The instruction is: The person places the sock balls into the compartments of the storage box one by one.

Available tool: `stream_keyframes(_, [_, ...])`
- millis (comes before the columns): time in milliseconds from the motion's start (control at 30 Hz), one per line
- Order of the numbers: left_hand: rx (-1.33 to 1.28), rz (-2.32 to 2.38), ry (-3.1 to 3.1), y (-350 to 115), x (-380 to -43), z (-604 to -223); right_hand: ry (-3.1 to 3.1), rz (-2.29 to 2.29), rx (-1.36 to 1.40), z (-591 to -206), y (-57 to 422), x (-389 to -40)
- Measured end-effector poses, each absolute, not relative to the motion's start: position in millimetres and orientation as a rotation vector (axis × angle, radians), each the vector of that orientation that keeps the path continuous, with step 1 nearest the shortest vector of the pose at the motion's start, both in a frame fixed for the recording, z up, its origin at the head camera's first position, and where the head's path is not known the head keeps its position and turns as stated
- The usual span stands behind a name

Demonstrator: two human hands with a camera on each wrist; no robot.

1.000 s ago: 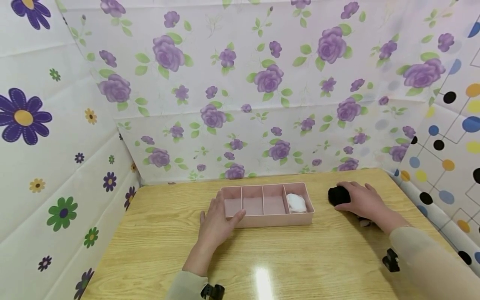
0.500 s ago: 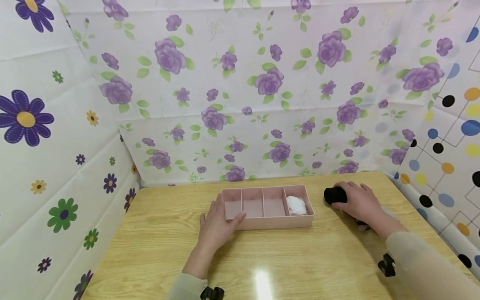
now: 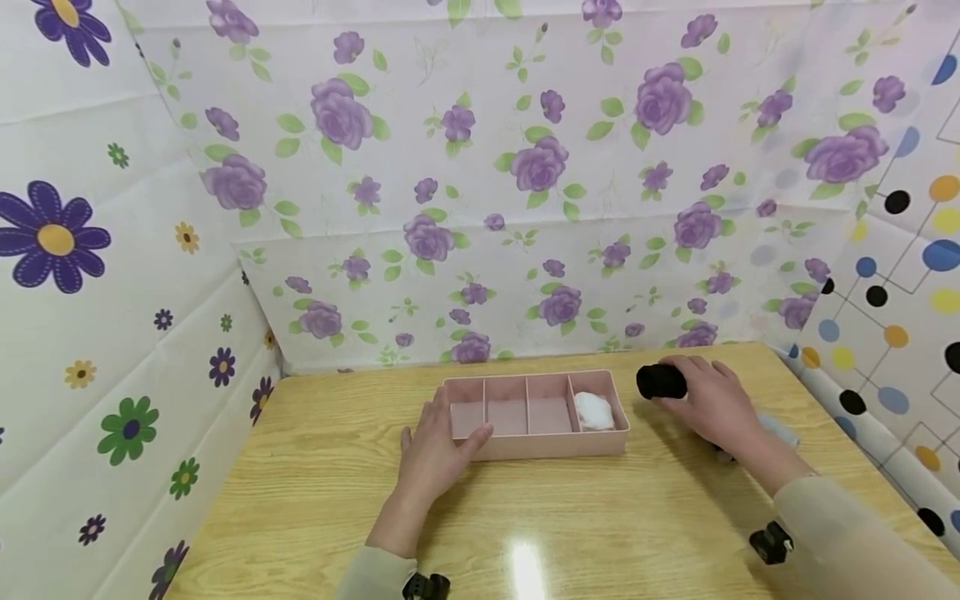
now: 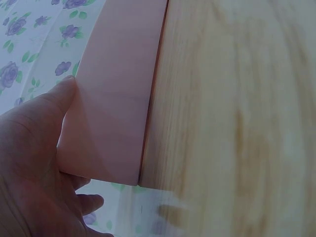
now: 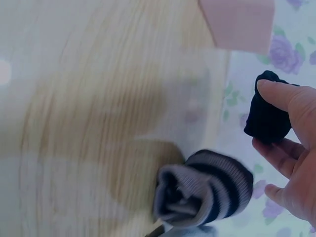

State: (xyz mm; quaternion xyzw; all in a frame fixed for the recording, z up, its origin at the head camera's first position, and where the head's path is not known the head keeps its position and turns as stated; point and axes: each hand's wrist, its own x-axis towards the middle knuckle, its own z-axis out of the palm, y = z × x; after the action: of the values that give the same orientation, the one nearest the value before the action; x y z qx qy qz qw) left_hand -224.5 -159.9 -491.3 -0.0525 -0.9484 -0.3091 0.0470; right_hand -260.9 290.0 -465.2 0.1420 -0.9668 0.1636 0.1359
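1. Head view: L hand at left-ctr of frame, laid against left end of pink box, fingers relaxed, thumb on near rim. R hand, right of frame, grips black bundle btwn thumb & fingers, just right of box.
2. Head view only: box's inside, 4 compartments in a row; white bundle sits in rightmost one.
3. R wrist view: striped sock, btm ctr, rolled w/ mouth open; mostly hidden by R forearm in head view. There, pale blue cloth pokes out past forearm.
4. L wrist view: near wall close up, thumb tip at its rim, other fingertips visible past box's end.
5. Edges/room: box is near far edge of tabletop, floral sheet hanging behind. Gap of wood btwn box's right end & black bundle; wood also runs left of box & in front, glare spot btm ctr. Dotted sheet lines right side.
6. Materials: box smooth, rectangular, plastic-looking. Black bundle matte, soft-looking, roundish. White bundle crumpled. Sock knit, grey w/ dark bands. Tabletop light w/ wavy grain.
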Motion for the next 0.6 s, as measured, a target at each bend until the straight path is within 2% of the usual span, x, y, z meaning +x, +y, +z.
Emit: stream_keyframes(600, [-0.145,-0.94,-2.907,-157.7,-226.2,-492.7,-2.706,0.643,0.481,-444.6,243.3,-244.5])
